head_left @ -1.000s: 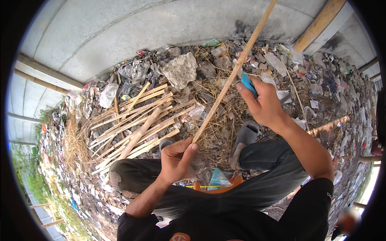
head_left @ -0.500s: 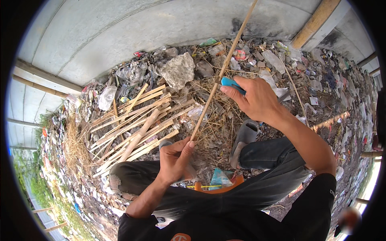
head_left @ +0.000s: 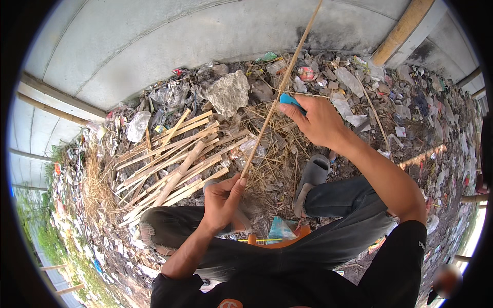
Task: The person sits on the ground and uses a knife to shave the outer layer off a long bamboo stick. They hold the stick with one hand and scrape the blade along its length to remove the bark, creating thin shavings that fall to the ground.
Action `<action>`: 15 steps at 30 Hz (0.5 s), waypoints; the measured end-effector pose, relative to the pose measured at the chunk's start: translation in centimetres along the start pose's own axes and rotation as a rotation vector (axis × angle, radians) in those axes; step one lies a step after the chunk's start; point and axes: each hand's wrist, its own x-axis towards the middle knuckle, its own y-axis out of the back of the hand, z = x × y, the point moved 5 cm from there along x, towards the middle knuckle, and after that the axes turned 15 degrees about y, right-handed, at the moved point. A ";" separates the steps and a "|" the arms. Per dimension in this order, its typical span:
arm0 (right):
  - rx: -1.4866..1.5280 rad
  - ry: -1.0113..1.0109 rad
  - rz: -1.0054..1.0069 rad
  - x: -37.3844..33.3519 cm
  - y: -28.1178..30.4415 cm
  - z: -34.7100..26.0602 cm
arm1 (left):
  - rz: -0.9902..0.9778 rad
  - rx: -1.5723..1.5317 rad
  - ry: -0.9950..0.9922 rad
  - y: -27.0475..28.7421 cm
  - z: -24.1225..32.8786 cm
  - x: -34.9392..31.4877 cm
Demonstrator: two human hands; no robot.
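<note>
A long thin bamboo strip (head_left: 267,118) slants up and away from me toward the wall. My left hand (head_left: 223,201) is closed round its near end, the thumb pressed along it. Farther up the strip, my right hand (head_left: 319,122) grips a blue-handled utility knife (head_left: 292,103). The front of the knife meets the strip's right side; its blade is hardly visible there. Left of the strip lies a loose pile of split bamboo pieces (head_left: 177,163) on the ground.
A large pale rock (head_left: 228,93) sits beyond the pile, near the grey concrete wall (head_left: 205,36). Plastic scraps and dry straw (head_left: 97,177) litter the ground. My sandalled foot (head_left: 311,179) rests right of the strip. A bamboo pole (head_left: 402,32) leans at the back right.
The right hand with the knife has shifted slightly left and turned a little. The strip's far end has tipped slightly left. My left hand has barely moved.
</note>
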 end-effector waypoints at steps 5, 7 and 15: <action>-0.137 0.020 -0.035 0.5 1.1 -0.9 | 0.026 -0.005 0.071 0.0 -0.4 -0.1; -0.246 0.120 0.046 0.4 1.9 -1.5 | 0.004 -0.023 0.139 0.2 -0.6 0.0; 0.020 0.070 -0.211 -0.8 -0.2 -3.2 | -0.002 -0.053 0.171 0.1 -0.2 -0.4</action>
